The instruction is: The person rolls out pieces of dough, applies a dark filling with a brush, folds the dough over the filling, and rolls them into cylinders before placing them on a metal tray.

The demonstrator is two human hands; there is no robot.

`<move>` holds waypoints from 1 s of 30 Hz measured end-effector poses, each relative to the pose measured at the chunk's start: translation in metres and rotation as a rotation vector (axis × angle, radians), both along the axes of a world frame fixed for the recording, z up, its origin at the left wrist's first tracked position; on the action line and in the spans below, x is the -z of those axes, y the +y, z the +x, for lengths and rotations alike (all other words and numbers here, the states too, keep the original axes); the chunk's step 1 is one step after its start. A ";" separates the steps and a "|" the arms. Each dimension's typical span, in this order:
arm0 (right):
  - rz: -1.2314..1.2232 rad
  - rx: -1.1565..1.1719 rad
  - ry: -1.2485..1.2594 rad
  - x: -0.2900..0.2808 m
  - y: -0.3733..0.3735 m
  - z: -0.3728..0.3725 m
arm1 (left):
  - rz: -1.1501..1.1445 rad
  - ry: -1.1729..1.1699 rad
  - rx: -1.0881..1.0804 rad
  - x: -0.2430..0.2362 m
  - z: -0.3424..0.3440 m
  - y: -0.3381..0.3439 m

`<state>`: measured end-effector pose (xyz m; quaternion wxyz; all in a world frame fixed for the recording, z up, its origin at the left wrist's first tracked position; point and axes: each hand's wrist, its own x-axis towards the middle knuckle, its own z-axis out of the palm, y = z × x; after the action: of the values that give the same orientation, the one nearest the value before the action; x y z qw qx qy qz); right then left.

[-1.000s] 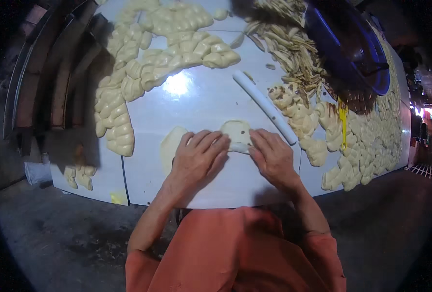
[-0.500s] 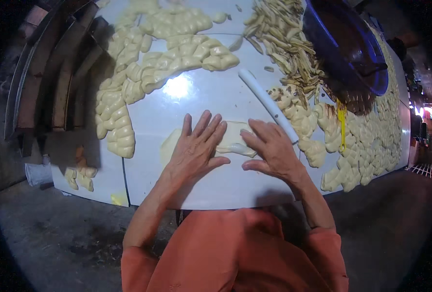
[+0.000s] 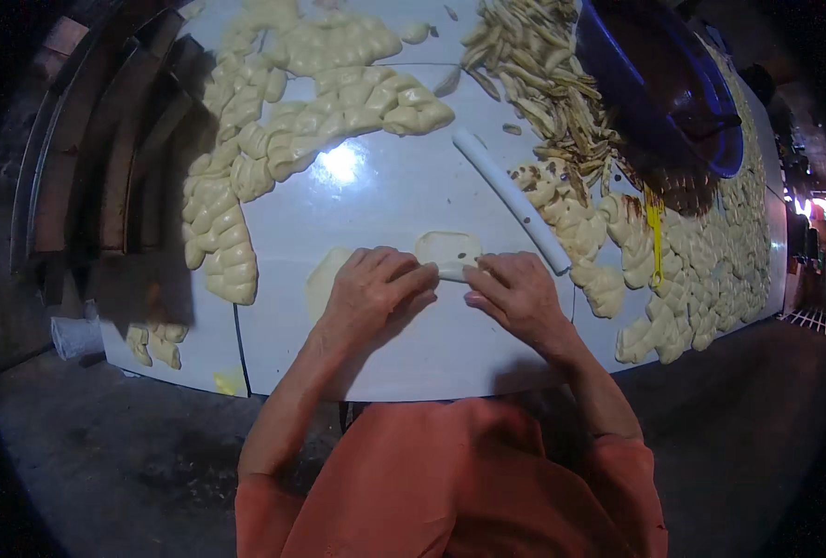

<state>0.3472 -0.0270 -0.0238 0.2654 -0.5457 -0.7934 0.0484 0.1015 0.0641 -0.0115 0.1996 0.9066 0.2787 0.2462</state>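
A small sheet of pale dough (image 3: 447, 245) lies on the white tabletop in front of me, its near edge turned over into a roll. My left hand (image 3: 380, 290) has its fingers curled and pinched at the left end of that roll. At the other end, my right hand (image 3: 522, 299) grips the dough in the same way, thumb toward me. Another thin flat dough piece (image 3: 325, 277) lies partly covered by my left hand. Beyond my right hand a white rolling pin (image 3: 511, 200) rests at a slant.
Rows of shaped dough pieces (image 3: 339, 116) curve along the left and far side; many more (image 3: 692, 279) cover the right. A heap of sliced fruit-like strips (image 3: 552, 88) lies beside a blue basin (image 3: 731, 153). Near it is a yellow utensil (image 3: 655, 237). Dark metal troughs (image 3: 115, 177) stand left.
Both hands went from fingers stretched flat over the dough to curled and pinching its near edge. They have come closer together, and the sheet's far part shows more.
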 end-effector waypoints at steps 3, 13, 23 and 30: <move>0.061 -0.027 -0.037 0.009 0.007 0.000 | 0.035 0.003 0.008 0.005 -0.001 0.002; 0.031 0.099 -0.083 0.005 0.022 0.003 | 0.053 0.058 -0.146 0.001 0.004 0.006; -0.017 0.110 -0.091 0.003 0.026 -0.001 | 0.039 0.020 -0.157 0.003 0.013 0.015; -0.059 0.065 -0.124 0.006 0.039 0.000 | 0.073 0.076 -0.162 0.008 0.017 0.025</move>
<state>0.3477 0.0116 -0.0293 0.2011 -0.5808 -0.7882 0.0293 0.1181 0.0889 -0.0191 0.1352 0.8964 0.3494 0.2368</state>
